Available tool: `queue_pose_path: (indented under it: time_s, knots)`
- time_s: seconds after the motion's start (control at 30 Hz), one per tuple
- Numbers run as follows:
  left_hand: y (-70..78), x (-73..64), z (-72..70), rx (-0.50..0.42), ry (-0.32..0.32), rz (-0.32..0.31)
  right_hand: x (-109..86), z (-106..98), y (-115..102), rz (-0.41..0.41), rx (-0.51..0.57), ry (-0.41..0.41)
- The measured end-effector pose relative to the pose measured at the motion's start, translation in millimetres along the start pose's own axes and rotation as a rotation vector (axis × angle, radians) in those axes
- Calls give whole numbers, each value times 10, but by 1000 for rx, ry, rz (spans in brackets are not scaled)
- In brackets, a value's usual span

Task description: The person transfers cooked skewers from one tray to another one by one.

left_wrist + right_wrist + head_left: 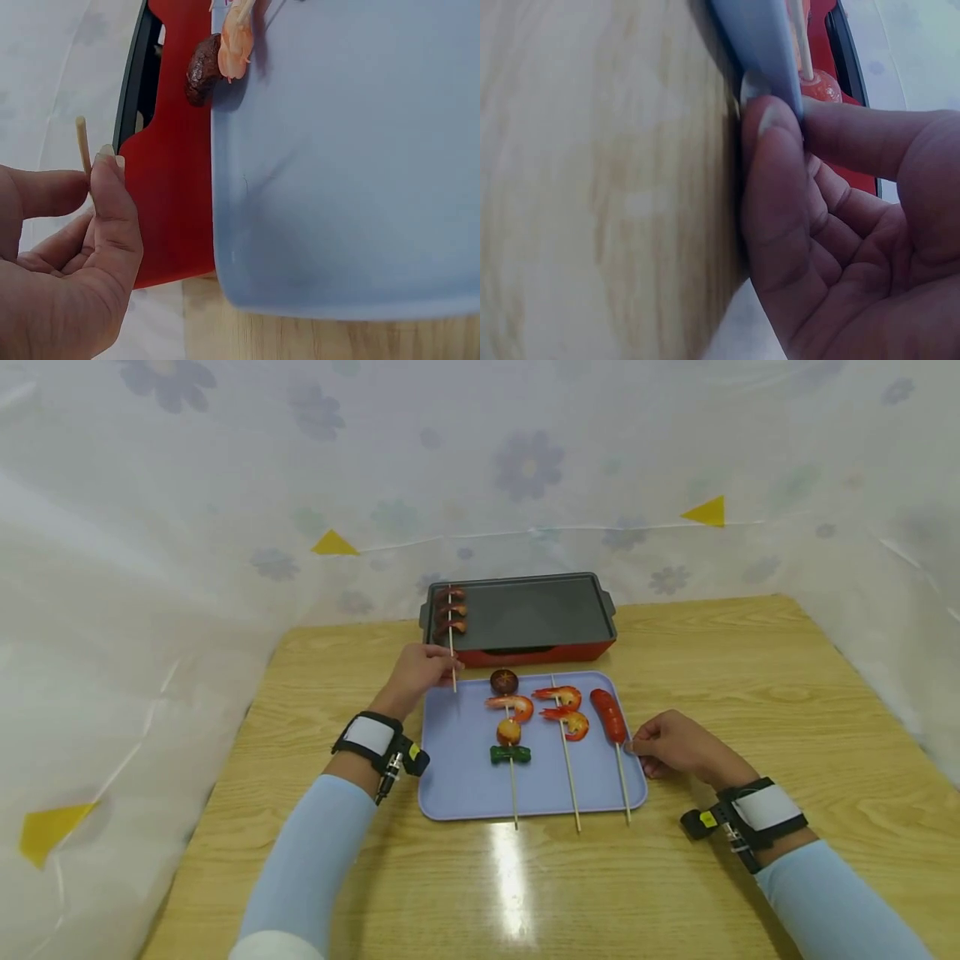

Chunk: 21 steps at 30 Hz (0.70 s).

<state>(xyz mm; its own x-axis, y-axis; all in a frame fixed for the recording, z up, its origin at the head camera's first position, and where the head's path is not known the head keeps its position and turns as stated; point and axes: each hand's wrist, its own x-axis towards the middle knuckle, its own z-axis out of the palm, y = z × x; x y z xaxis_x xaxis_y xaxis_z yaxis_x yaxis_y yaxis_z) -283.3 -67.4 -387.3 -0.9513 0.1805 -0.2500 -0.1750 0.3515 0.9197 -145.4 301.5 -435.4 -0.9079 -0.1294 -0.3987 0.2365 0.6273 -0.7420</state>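
My left hand (420, 672) pinches the bare stick end of a skewer (452, 610). Three brown curled pieces on this skewer lie at the left end of the black grill plate (536, 610). In the left wrist view, thumb and index finger hold the stick (82, 139); the food on it is out of sight. At the right, my right hand (678, 745) grips the rim of the lavender tray (457, 768). The right wrist view has the tray's rim (761, 45) between thumb and fingers, close to the tabletop.
Across the tray lie a mixed skewer (508, 732) with mushroom, shrimp, a round yellow-brown piece and a green piece, a two-shrimp skewer (567, 724) and a sausage skewer (609, 717). The grill's red base (585, 652) stands just behind the tray on the wooden table (750, 693). A flower-print sheet (480, 468) hangs behind.
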Motion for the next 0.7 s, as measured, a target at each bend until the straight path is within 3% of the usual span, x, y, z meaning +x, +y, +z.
queue_pose_path:
  time_s: [0.43,0.7]
  knots:
    - [-4,-6,10,13,1,27,-24,-1,-30,-31,-30,-2]
    - [55,-103,-38,-3,-13,45,-27,-3,-20,-36,-37,-12]
